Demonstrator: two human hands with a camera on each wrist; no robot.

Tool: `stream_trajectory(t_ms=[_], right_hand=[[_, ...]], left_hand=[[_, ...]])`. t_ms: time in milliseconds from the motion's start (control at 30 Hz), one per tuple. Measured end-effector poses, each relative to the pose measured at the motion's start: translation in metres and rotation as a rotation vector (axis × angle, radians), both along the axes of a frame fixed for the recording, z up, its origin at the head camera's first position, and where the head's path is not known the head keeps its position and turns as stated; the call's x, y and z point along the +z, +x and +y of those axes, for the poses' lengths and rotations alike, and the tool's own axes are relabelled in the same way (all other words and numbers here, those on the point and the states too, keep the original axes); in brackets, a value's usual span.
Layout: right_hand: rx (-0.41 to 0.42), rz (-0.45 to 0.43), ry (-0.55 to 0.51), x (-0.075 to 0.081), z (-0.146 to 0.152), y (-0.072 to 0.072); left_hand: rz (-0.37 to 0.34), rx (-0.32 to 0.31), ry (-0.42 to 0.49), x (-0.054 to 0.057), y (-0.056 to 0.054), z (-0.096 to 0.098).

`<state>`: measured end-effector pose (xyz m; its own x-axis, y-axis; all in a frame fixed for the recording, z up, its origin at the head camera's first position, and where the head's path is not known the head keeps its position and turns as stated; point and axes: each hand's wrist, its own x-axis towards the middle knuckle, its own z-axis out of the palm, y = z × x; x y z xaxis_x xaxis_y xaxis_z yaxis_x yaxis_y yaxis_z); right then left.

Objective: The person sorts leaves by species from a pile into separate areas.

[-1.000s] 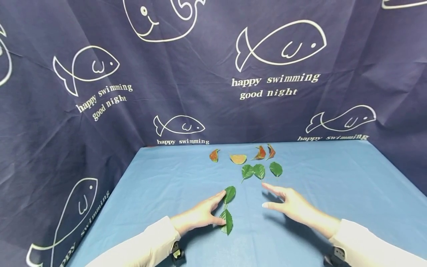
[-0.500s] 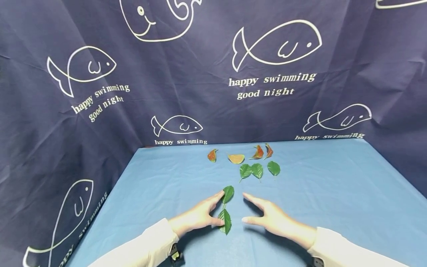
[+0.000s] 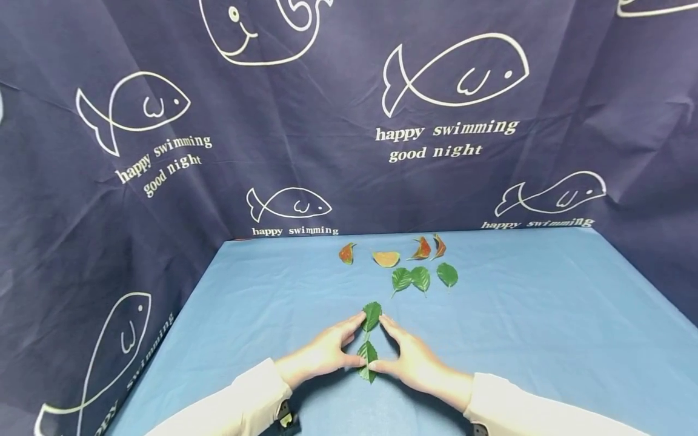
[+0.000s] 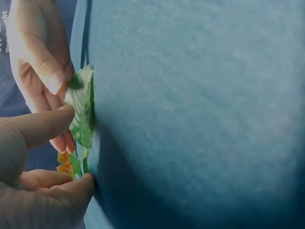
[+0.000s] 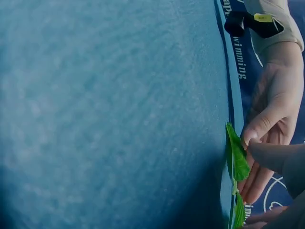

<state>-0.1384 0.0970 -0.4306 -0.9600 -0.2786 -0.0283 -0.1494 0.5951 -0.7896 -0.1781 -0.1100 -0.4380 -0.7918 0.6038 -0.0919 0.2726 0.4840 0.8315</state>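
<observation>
Two green leaves with toothed edges lie one behind the other on the blue cloth. My left hand comes in from the left, its thumb on the near leaf and its index fingertip at the left edge of the far leaf. From the other side my right hand lays its thumb on the near leaf's right part, with its forefinger tip at the far leaf's right edge. In the left wrist view both thumbs meet the near leaf. The right wrist view shows that leaf beside the thumbs.
Farther back lie a pair of touching green leaves and a single green leaf. Behind them is a row with a yellow half-round leaf and curled orange-red leaves. A dark fish-print curtain borders the blue cloth.
My right hand has moved left from beside the back green leaves to the two near leaves, where its thumb now touches. The left hand has stayed in place.
</observation>
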Motion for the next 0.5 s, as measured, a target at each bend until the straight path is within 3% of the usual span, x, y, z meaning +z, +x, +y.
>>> stream_trajectory(t_ms=[133, 267, 333, 500], right_hand=[[-0.08, 0.024, -0.001, 0.001, -0.002, 0.002], [-0.085, 0.07, -0.002, 0.002, -0.003, 0.003], [-0.076, 0.086, -0.004, 0.001, -0.003, 0.005], [-0.065, 0.096, 0.003, -0.003, -0.006, 0.008]], left_hand=[[0.064, 0.058, 0.007, 0.0, 0.001, 0.002], [0.14, 0.206, 0.019, 0.002, -0.006, 0.008], [0.169, 0.282, -0.017, 0.003, -0.012, 0.012], [0.138, 0.375, -0.085, 0.004, -0.025, 0.021]])
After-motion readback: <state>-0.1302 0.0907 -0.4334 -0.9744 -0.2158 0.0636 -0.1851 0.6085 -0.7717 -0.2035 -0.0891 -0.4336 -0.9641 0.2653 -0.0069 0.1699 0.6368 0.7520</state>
